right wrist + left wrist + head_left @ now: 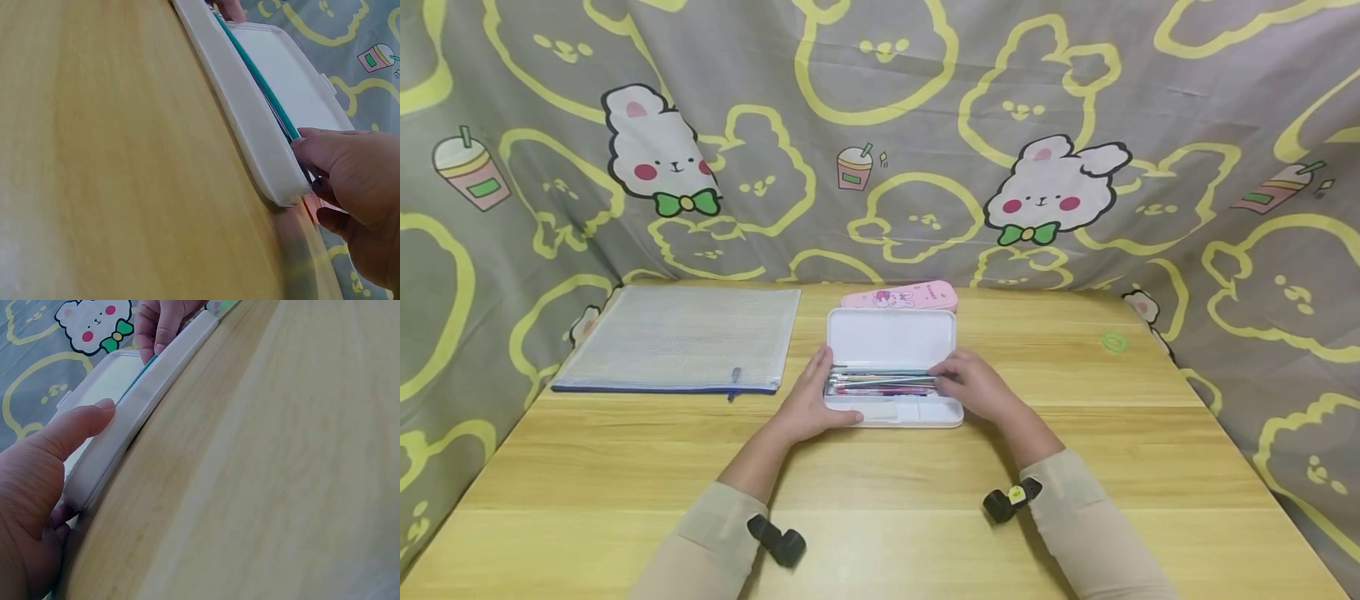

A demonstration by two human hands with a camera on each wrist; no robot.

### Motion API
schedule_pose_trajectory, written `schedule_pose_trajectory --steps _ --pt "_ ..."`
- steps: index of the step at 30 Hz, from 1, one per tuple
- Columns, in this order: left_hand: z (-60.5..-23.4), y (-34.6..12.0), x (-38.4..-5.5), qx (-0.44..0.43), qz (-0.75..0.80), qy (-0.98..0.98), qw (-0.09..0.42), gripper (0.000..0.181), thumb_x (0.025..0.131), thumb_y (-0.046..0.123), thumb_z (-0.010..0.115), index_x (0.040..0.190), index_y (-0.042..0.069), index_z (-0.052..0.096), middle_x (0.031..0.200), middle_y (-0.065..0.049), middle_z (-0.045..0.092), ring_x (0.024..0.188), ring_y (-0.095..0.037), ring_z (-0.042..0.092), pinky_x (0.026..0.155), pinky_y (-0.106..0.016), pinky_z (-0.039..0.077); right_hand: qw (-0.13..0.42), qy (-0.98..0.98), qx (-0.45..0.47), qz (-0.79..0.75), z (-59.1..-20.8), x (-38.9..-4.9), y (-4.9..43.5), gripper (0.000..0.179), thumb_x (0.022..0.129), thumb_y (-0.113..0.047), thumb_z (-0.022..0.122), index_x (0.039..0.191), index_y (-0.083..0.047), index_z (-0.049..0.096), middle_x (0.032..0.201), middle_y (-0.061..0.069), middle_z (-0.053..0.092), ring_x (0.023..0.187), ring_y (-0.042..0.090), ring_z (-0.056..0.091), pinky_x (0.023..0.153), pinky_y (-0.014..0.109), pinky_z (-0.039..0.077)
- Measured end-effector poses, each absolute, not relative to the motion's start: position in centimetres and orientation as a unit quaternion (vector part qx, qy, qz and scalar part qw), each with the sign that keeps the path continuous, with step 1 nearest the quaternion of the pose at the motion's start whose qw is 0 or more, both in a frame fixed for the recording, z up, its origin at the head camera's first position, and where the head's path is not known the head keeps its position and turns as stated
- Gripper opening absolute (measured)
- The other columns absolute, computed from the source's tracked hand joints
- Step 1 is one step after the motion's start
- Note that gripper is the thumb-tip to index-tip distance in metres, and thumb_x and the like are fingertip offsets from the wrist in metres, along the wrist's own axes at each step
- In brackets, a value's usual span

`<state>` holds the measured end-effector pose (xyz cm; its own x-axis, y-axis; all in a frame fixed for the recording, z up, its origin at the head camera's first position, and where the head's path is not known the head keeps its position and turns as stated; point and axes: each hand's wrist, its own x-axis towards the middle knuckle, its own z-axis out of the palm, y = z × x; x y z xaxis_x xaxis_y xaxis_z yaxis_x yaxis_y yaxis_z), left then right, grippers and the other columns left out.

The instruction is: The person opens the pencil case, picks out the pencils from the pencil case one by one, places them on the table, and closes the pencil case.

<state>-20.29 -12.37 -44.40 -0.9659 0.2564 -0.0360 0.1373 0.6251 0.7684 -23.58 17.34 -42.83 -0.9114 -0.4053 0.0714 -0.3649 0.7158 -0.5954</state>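
A white pencil case point(891, 337) stands open on the table, its lid raised at the back. Several slim pencils or pens point(880, 382) lie lengthwise in its main compartment. My left hand point(808, 400) grips the case's left end, with the thumb over the front compartment and fingers at the side. At the other end, my right hand point(973, 385) reaches in over the pencils. Its thumb and fingers pinch the end of a teal pencil point(256, 69), which runs along the case just above the front wall in the right wrist view.
Behind the raised lid lies a pink case point(928, 293) with a cartoon rabbit. A translucent mesh zip pouch point(685, 337) with a blue zip edge lies at the left. Toward the back right is a small green ring point(1114, 341). A patterned curtain point(917, 100) borders the table.
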Motion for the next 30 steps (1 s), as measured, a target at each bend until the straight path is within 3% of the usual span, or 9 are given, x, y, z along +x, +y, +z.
schedule_pose_trajectory --steps 6,13,21,30 --pt "-44.5 -12.4 -20.2 0.109 0.415 0.9 0.074 0.128 0.068 0.041 0.086 0.157 0.004 0.002 0.166 -0.016 -0.001 0.153 -0.036 0.001 0.124 -0.052 0.011 0.056 0.917 -0.191 -0.345 -43.0 -23.7 17.6 0.018 0.093 -0.011 0.063 0.108 -0.007 0.072 0.104 0.008 0.065 0.1 0.022 0.059 0.093 0.043 0.052" --pt "-44.5 -12.4 -20.3 0.108 0.419 0.898 0.072 0.127 0.068 0.041 0.086 0.157 0.004 0.003 0.166 -0.016 -0.001 0.153 -0.036 0.002 0.124 -0.052 0.012 0.085 0.886 -0.153 -0.429 -42.5 -23.5 19.1 0.019 0.094 -0.011 0.062 0.11 -0.006 0.071 0.089 0.007 0.06 0.084 0.019 0.052 0.071 0.027 0.047" --pt "-44.6 -12.5 -20.4 0.111 0.414 0.901 0.069 0.126 0.069 0.041 0.086 0.157 0.003 0.004 0.166 -0.016 -0.001 0.153 -0.036 0.003 0.124 -0.052 0.012 0.044 0.896 -0.137 -0.421 -42.1 -23.0 23.8 0.02 0.095 -0.014 0.062 0.111 -0.004 0.07 0.086 0.012 0.061 0.075 0.015 0.05 0.059 0.023 0.045" --pt "-44.5 -12.4 -20.4 0.114 0.415 0.9 0.069 0.125 0.069 0.039 0.086 0.157 0.002 0.004 0.166 -0.017 -0.001 0.152 -0.037 0.004 0.123 -0.053 0.013 0.02 0.928 -0.107 -0.356 -41.6 -21.5 30.8 0.03 0.1 -0.025 0.056 0.119 -0.005 0.067 0.098 0.01 0.063 0.083 0.014 0.051 0.058 0.023 0.047"
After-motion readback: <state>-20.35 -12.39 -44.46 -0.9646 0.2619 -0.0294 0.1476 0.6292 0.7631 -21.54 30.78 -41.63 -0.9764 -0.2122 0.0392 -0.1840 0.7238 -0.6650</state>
